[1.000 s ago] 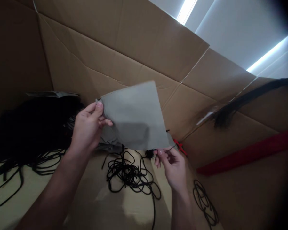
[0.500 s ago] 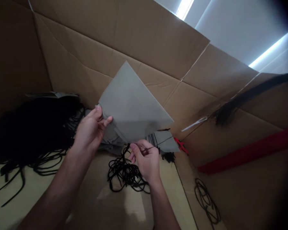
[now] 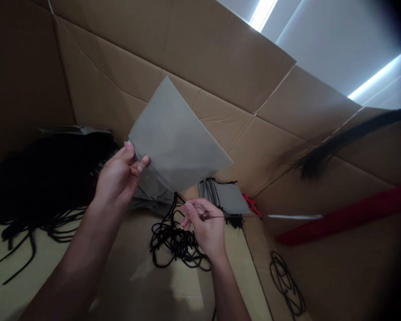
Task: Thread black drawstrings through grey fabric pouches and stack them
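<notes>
Sheet [image 3: 177,133] of grey material, flat and angled with one corner pointing up, fills the middle of my view, raised off the work surface [image 3: 6,254]. My left hand [image 3: 116,174] has it pinched by its left corner, thumb pressed on the edge and the other fingers curled, one fingertip against the near face. My right hand [image 3: 207,229] sits just below the sheet's lower edge, thumb and forefinger closed on a thin dark shaft [image 3: 217,217] that runs off to the right; I cannot tell whether those fingertips touch the sheet. In line with the shaft I see a blurred white strip [image 3: 294,217], and whether the two are joined I cannot say.

Beneath that hand lies a tangle of black cord [image 3: 177,245]. Just behind it I make out a stack of grey pieces [image 3: 232,197] with a red object [image 3: 252,205] beside it. To my left is a big black heap [image 3: 47,178] with loose cord ends trailing forward, and at lower right a looped black cord [image 3: 287,285] rests near the cardboard wall [image 3: 120,58].
</notes>
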A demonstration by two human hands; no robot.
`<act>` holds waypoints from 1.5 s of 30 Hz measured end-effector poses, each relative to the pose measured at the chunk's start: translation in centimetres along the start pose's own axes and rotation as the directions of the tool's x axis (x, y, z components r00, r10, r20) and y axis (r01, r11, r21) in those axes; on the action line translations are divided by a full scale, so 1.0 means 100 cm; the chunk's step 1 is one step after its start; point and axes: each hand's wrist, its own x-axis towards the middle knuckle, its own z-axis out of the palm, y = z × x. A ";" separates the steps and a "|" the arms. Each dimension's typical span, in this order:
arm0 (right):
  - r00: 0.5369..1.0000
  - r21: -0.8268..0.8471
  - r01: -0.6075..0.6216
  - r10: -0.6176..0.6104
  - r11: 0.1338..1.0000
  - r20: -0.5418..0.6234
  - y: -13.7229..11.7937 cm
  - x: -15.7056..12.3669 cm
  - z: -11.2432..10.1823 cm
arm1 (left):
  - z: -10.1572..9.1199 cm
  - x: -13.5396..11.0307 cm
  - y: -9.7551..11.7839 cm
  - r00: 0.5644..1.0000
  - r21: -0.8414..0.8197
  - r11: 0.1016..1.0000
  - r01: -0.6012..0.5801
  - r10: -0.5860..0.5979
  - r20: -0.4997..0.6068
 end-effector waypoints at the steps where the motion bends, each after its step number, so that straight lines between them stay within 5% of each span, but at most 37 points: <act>1: 1.000 0.000 -0.003 0.003 1.000 0.005 0.000 0.000 0.000 | 0.000 0.000 0.000 1.000 0.001 1.000 0.001 -0.001 0.000; 13: 0.988 -0.061 -0.119 0.125 0.991 0.093 0.003 -0.002 -0.013 | -0.005 0.005 0.001 0.996 0.029 0.996 -0.083 0.083 0.013; 20: 0.884 -0.249 -0.279 0.350 0.927 0.311 -0.012 -0.016 -0.050 | -0.003 0.000 -0.004 0.976 0.142 0.967 -0.210 0.198 0.092; 24: 0.896 -0.436 -0.071 0.249 0.897 0.368 -0.040 -0.022 -0.063 | 0.000 -0.007 -0.008 0.938 0.345 0.881 -0.323 0.251 0.237; 30: 0.975 -0.702 0.175 -0.021 0.690 0.223 -0.055 -0.017 -0.078 | 0.002 -0.017 -0.011 0.884 0.519 0.750 -0.411 0.190 0.427; 38: 0.983 -0.760 0.173 -0.159 0.627 0.092 -0.048 -0.005 -0.079 | 0.003 -0.027 -0.010 0.759 0.535 0.670 -0.515 0.066 0.648; 45: 0.987 -0.757 0.158 -0.104 0.634 0.119 -0.051 -0.001 -0.077 | 0.004 -0.030 -0.007 0.738 0.520 0.696 -0.496 0.022 0.674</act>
